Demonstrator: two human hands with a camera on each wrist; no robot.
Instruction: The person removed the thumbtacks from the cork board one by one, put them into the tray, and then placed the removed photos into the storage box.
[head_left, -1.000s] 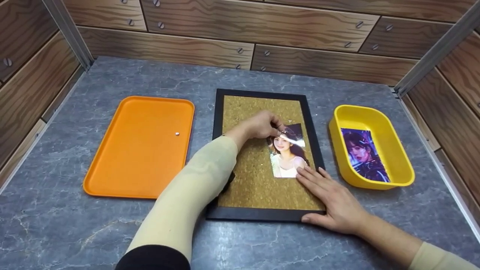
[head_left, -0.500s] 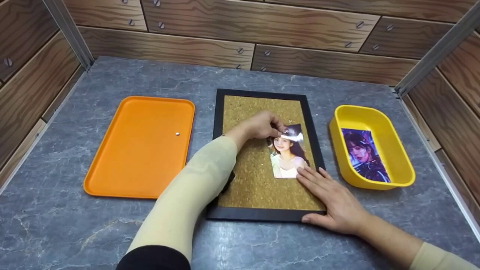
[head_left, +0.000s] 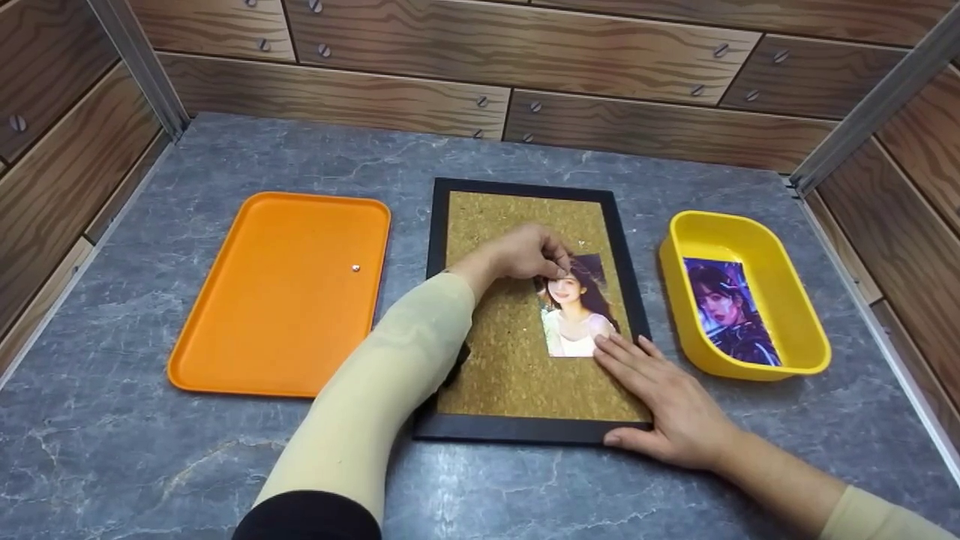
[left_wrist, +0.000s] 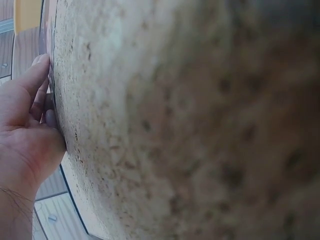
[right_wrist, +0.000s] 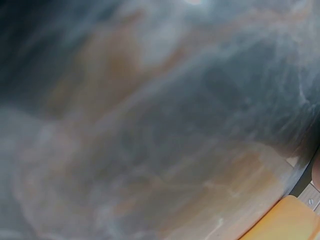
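A cork board in a black frame lies flat, with a portrait photo on its right half. My left hand reaches across the board, bent thumb and fingers pinched together over the photo's top middle. Whatever is between those fingertips is hidden. From the side, in the left wrist view, the left hand stands close against the cork. My right hand rests spread on the frame's lower right, fingertips at the photo's lower right corner, thumb on the bottom bar.
An orange tray left of the board bears one small silver pin-like piece. To the right, a yellow bin contains another picture. Wood-patterned walls enclose the grey marbled table.
The photo's raised top edge has come down flatter, and the bright glare across it is gone. Both hands stay nearly in place; the left fingertips sit slightly lower.
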